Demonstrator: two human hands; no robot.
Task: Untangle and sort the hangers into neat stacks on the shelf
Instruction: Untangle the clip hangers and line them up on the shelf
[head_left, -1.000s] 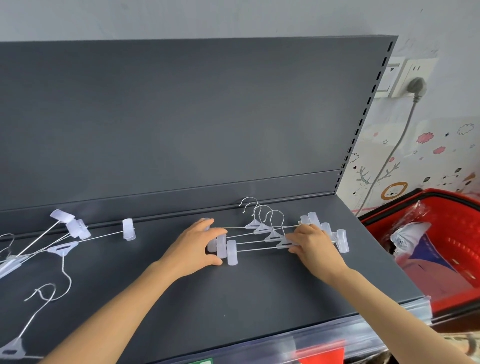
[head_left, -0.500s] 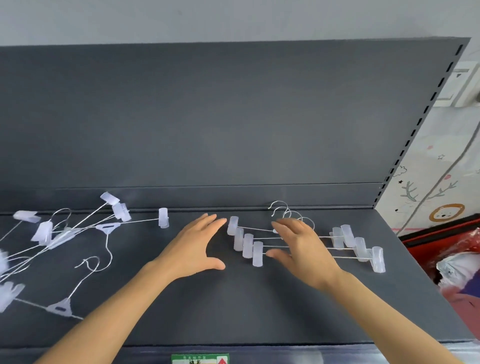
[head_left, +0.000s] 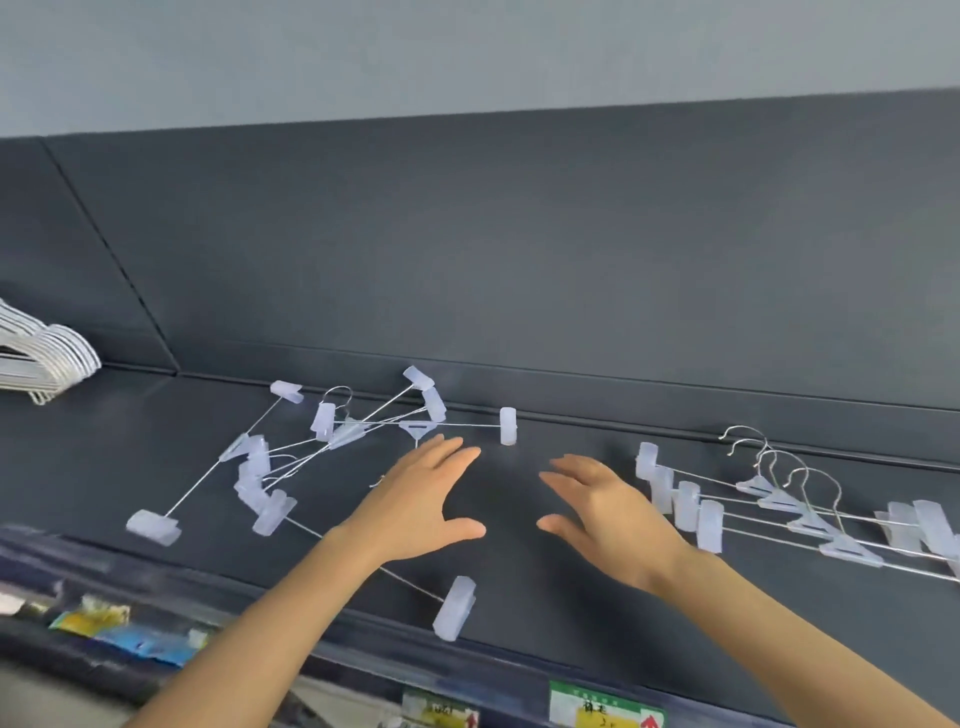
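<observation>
Pale grey wall (head_left: 467, 52) above a dark grey shelf (head_left: 535, 597)

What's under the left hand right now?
One tangled hanger's wire runs beneath the wrist of the left hand to a clip near the shelf edge. Whatever lies under the palm is covered.

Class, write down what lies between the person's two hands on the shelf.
Head view: only bare dark shelf lies between the left hand and the right hand; one hanger clip sits just beyond the gap.
</observation>
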